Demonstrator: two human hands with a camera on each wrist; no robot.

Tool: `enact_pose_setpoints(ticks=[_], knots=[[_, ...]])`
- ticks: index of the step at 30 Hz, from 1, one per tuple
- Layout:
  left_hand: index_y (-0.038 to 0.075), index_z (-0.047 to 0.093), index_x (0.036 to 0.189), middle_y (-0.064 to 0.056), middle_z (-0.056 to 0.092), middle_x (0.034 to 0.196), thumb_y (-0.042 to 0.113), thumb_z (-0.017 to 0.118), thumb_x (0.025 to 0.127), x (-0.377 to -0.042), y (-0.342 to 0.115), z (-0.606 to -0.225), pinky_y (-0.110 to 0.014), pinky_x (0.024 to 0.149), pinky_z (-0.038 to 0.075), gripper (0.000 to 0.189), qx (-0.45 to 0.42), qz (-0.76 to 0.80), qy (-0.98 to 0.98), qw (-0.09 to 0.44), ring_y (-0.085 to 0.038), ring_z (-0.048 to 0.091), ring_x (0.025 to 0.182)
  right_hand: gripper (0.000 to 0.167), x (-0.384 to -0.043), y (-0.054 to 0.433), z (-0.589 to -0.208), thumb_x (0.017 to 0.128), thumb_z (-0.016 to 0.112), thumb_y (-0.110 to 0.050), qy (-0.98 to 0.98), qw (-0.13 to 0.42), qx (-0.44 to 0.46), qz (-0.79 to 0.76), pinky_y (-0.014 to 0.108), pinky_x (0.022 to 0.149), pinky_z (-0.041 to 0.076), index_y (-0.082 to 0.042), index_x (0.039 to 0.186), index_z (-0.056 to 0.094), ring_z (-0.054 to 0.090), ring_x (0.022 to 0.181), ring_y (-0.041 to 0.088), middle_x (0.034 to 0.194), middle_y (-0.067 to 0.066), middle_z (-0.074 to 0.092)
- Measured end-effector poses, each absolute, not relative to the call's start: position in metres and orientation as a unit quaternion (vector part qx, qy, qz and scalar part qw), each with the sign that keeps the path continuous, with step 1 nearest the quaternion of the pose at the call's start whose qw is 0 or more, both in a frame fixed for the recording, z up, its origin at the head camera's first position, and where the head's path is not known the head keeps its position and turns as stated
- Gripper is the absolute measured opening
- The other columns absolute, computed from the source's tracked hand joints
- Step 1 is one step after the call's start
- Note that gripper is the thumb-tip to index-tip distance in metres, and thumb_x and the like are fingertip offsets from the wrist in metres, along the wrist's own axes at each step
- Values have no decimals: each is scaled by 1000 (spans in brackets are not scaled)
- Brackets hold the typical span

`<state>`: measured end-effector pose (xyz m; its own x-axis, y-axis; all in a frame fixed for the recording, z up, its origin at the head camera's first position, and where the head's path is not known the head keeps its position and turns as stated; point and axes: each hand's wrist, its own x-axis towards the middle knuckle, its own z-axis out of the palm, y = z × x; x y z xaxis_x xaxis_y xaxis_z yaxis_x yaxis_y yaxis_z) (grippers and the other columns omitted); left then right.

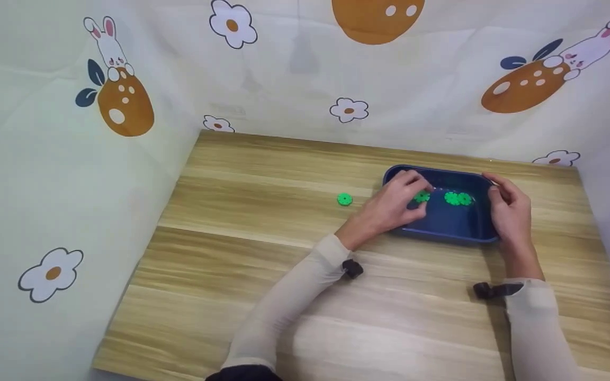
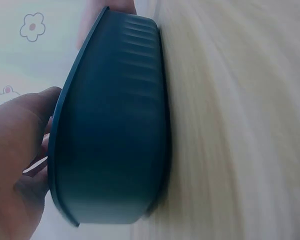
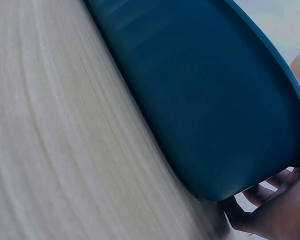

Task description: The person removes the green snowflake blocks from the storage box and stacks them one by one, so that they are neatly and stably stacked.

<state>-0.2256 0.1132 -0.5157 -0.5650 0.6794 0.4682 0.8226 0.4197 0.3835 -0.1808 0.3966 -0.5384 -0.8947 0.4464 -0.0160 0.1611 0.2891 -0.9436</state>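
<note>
Viewing from my remote station, I record a dark blue, deep-walled rectangular tray [image 1: 442, 225] with rounded corners, standing on a wood-grain desk [image 1: 262, 185] streaked in pale and brown bands. Both wrist views show me its outer wall: smooth, faintly glossy, of a hard plastic look, with a row of shallow ribs and a thin projecting rim.

I count four bright green round discs, flat, notched at the edge and pierced at the centre. One loose green disc [image 1: 344, 199] lies flat on the desk, left of the tray and apart from it. Two overlapping green discs [image 1: 452, 198] rest inside, right of the middle. The remaining green disc [image 1: 422, 196] is at the left part of the interior, between the thumb and index finger of the left hand [image 1: 392, 203]. Those fingers are bent; I cannot tell whether they pinch the disc.

The right hand [image 1: 512, 211] grips the tray's right end, thumb at the rim. Both arms wear pale, softly creased fabric sleeves [image 1: 294, 296].
</note>
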Motion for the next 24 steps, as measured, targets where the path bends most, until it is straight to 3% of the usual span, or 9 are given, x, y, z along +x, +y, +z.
enact_pose_setpoints(ticks=[5,10,24], knots=[[13,74,123,-3,67,126,18,71,100,-222,94,-518,-11,99,50,24,-451,-339,-816,127,-14,62,118,38,-179,393,-533,109,56,-17,-798,125,-200,555,21,74,37,-16,144,72,48,85,9,94,-13,69],[10,73,125,-4,68,125,17,71,99,-221,75,-521,-11,105,49,26,-440,-363,-811,128,-15,63,120,38,-178,391,-530,109,55,-15,-798,125,-196,556,20,78,38,-14,144,71,50,92,8,107,-12,74],[7,74,126,-6,72,128,10,74,97,-231,25,-530,-20,110,52,30,-405,-390,-818,124,-18,64,123,38,-182,397,-538,110,55,-17,-800,129,-189,555,21,80,38,-17,144,71,51,95,8,108,-11,74]])
